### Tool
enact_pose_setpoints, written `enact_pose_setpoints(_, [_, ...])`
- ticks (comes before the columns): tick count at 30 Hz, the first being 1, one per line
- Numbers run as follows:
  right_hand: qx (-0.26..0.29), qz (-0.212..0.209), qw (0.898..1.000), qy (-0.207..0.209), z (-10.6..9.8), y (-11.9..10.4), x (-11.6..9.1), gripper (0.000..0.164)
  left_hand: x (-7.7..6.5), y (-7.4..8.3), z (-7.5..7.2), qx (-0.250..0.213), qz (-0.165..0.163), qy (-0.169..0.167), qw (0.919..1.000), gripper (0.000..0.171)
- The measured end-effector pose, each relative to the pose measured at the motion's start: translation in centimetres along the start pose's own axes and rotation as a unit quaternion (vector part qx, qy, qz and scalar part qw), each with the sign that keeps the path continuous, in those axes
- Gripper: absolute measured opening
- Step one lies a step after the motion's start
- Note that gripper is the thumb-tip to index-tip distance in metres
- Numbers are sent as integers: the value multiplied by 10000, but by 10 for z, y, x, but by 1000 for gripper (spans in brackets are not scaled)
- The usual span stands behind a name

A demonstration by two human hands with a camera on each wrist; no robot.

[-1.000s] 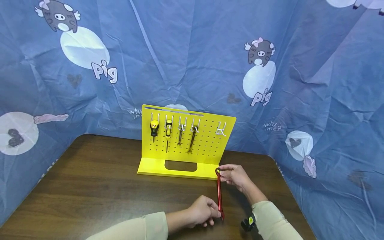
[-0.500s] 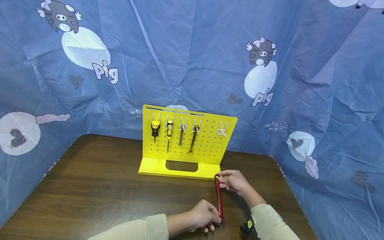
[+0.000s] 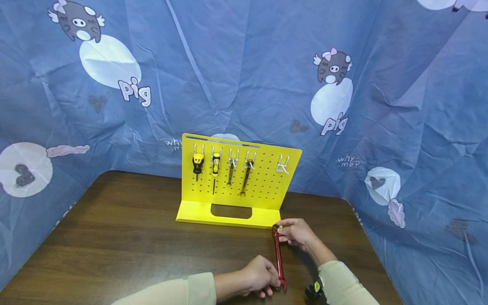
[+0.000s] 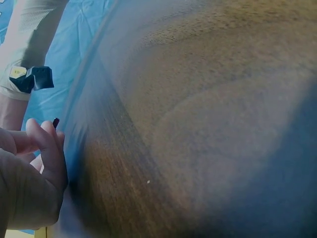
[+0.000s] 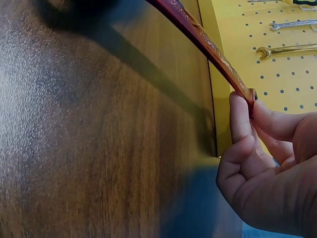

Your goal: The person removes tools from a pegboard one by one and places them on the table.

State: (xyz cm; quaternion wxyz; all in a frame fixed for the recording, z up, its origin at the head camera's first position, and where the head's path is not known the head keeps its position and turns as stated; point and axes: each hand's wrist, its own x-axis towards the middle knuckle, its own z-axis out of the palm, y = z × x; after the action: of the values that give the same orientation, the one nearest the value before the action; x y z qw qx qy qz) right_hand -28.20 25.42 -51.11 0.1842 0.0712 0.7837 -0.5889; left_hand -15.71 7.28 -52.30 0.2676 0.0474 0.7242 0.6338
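A red combination wrench (image 3: 278, 257) is held between both hands above the wooden table, its ring end toward the pegboard. My right hand (image 3: 297, 234) pinches the ring end between thumb and fingers; the right wrist view shows the same grip on the red shaft (image 5: 208, 49). At the open-jaw end, my left hand (image 3: 260, 275) pinches the wrench with thumb and fingertips. In the left wrist view the left hand (image 4: 34, 183) hides nearly all of the wrench. A yellow pegboard (image 3: 263, 178) stands just beyond the right hand.
Two screwdrivers (image 3: 197, 163) and two wrenches (image 3: 247, 176) hang on the pegboard's hooks. A bare double hook (image 3: 282, 165) sits at its right. The wooden table (image 3: 133, 237) reaches back to a blue printed curtain (image 3: 236, 84).
Both hands have drawn the red wrench slightly toward the person, away from the pegboard. The grip of each hand looks the same, and the hung tools have stayed put.
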Motion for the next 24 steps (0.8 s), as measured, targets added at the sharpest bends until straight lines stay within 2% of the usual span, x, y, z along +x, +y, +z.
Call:
enact_pose_setpoints(6, [-76, -134, 9999, -76, -2, 0, -1, 28, 1, 0, 0, 119, -22, 69, 9999, 17])
enact_pose_setpoints(11, [-186, -161, 9997, 58, -1, 2, 0, 26, 0, 2, 1, 562, 126, 291, 9979, 21])
enact_pose_setpoints(15, [-320, -184, 9992, 171, 2, 4, -2, 25, 1, 1, 1, 1003, 294, 471, 9934, 25])
enact_pose_setpoints(19, [-424, -187, 9987, 219, 4, 5, -4, 25, 3, -1, 2, 1335, 348, 453, 9894, 27])
enact_pose_setpoints(24, [-469, -192, 9984, 235, 4, 8, -3, 24, 3, -3, 3, 1829, 555, 493, 9803, 30])
